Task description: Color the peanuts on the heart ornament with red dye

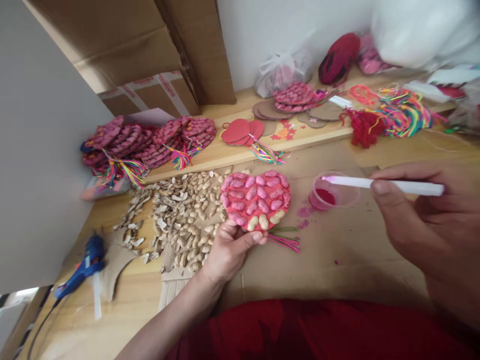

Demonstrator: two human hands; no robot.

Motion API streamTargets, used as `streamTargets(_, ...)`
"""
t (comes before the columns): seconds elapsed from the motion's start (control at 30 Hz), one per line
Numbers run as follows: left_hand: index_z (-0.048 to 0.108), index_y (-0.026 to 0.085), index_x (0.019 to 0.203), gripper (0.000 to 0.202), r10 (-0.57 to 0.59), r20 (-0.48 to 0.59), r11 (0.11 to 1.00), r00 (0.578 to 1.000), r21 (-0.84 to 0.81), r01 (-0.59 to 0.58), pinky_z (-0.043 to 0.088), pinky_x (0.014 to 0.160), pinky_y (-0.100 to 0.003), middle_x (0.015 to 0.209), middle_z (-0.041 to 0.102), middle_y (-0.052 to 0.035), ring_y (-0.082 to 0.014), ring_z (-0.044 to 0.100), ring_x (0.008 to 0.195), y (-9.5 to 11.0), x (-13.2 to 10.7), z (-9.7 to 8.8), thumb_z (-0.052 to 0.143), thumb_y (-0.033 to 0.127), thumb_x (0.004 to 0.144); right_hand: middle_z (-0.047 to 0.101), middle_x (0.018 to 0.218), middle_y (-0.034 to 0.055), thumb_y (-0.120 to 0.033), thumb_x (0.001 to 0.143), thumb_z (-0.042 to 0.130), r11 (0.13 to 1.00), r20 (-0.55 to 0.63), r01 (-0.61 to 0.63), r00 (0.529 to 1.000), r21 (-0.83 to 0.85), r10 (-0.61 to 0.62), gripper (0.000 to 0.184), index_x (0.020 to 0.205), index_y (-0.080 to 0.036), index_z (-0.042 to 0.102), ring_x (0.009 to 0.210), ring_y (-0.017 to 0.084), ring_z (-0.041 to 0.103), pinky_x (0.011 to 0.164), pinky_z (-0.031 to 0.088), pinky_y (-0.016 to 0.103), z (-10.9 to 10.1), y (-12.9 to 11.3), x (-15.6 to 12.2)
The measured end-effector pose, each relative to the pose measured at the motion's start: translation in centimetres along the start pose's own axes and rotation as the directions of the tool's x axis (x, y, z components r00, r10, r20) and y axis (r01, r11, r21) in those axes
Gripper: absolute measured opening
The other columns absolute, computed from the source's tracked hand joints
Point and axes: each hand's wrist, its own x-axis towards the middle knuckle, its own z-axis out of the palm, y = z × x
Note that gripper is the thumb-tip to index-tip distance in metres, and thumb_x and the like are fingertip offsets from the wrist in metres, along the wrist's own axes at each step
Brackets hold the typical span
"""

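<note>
My left hand (pixel 234 245) pinches the lower edge of a red heart-shaped plaque (pixel 255 187) between thumb and fingers. Rows of pink-coloured peanuts cover its face, with several plain tan peanuts (pixel 263 222) along the bottom. Green and pink tassel strands (pixel 283 242) hang out beside my thumb. In my right hand (pixel 416 220) is a white pen-like stick (pixel 408 186), its pink-stained tip pointing left. That tip is over or beside the rim of a clear plastic cup (pixel 343 196) of magenta liquid; whether they touch I cannot tell.
Loose peanuts and shells (pixel 187 210) spread across the left of the table. A blue glue gun (pixel 82 267) lies farther left. Behind, a wooden ledge (pixel 202 157) bears stacked peanut hearts (pixel 150 140), red heart cut-outs (pixel 243 131) and colourful tassels (pixel 405 112). Cardboard (pixel 300 280) lies beneath my hands.
</note>
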Motion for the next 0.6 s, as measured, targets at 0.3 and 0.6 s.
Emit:
streamTargets(0.3,0.078,0.018,0.085,0.03,-0.015,-0.067,1.0,0.998,0.023,0.017,0.057,0.063,-0.019,0.077,0.077,-0.0004,-0.0088,0.067,0.064,0.2,0.1,0.0,0.097,0.018,0.061,0.073,0.084,0.0009,-0.034,0.09,0.068,0.975,0.161,0.206,0.968,-0.08,-0.191,0.009,0.092,-0.025,0.07,0.083,0.02,0.064,0.079,0.045,0.038,0.7,0.4,0.6)
streamTargets(0.6,0.079,0.019,0.085,0.028,-0.02,-0.073,0.998,0.997,0.061,0.024,0.056,0.059,-0.017,0.078,0.076,-0.0002,-0.0078,0.065,0.063,0.0,0.1,-0.5,0.096,0.019,0.063,0.075,0.09,0.0022,-0.035,0.089,0.068,0.977,0.205,0.175,0.968,-0.126,-0.147,0.009,0.092,-0.028,0.071,0.085,0.024,0.064,0.085,0.044,0.046,1.4,1.2,0.3)
